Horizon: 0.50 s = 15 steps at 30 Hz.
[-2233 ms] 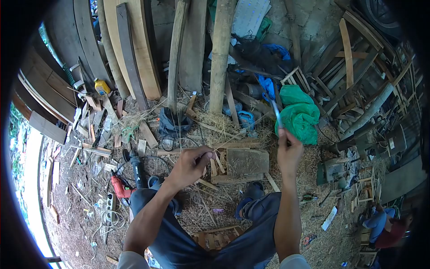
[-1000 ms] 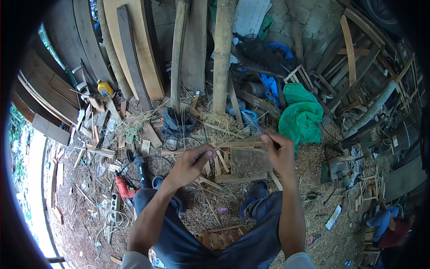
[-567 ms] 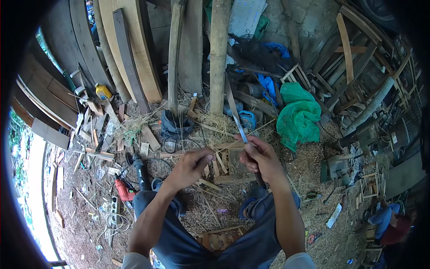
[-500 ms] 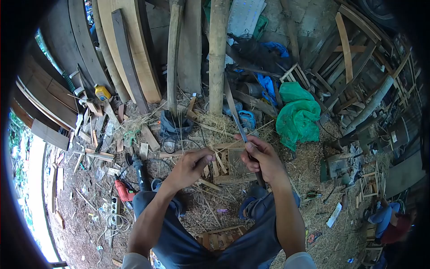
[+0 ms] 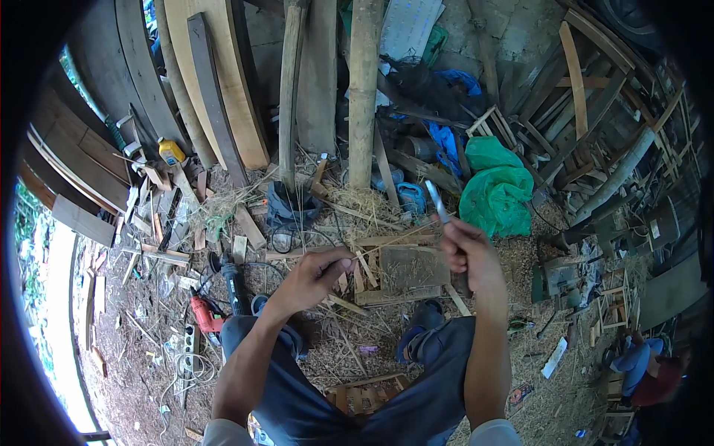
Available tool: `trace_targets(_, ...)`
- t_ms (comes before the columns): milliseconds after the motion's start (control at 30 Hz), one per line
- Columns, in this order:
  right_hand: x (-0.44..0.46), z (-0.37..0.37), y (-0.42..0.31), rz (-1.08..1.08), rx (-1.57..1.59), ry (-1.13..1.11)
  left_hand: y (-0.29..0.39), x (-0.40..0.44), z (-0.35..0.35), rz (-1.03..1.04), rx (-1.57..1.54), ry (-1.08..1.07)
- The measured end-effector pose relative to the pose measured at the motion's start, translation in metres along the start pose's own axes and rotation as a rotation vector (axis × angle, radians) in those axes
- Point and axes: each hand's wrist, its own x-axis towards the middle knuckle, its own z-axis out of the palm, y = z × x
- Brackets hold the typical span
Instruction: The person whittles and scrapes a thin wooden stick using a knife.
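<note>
My left hand [image 5: 316, 276] is closed in a pinch on a thin pale strip [image 5: 383, 244], which runs from its fingertips up and to the right toward my right hand. My right hand [image 5: 471, 254] wraps round the handle of a knife [image 5: 436, 198], whose blade points up and slightly left. Below and between the hands, a flat wooden block [image 5: 413, 267] lies on the ground among wood scraps. Whether the blade touches the strip cannot be made out.
A green plastic bag [image 5: 497, 195] lies beyond my right hand. A red power tool [image 5: 204, 315] and a grinder [image 5: 233, 286] rest by my left knee. Upright poles [image 5: 362, 97] stand ahead. At the far right a person [image 5: 654, 375] sits low.
My right hand has moved right, away from my left hand, and the knife has swung out with it. My left hand stays in nearly the same place, still pinching the strip.
</note>
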Motion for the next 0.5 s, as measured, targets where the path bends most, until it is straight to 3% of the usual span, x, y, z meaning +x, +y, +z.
trace_targets(133,0.005,-0.023,0.002,-0.148,0.043,0.127,0.009,-0.003,-0.018,-0.072,0.050,0.034)
trace_targets(200,0.003,-0.020,0.006,-0.259,0.143,0.157,0.012,-0.002,-0.024,-0.215,0.080,-0.017)
trace_targets(333,0.002,0.006,0.010,-0.343,0.027,0.229,0.014,-0.003,-0.021,-0.210,0.100,-0.003)
trace_targets(400,-0.003,0.006,0.008,-0.243,0.052,-0.044,0.012,-0.002,-0.018,-0.193,0.102,0.001)
trace_targets(500,-0.002,0.018,0.013,-0.169,-0.017,-0.103,0.008,-0.001,-0.012,-0.072,0.127,0.032)
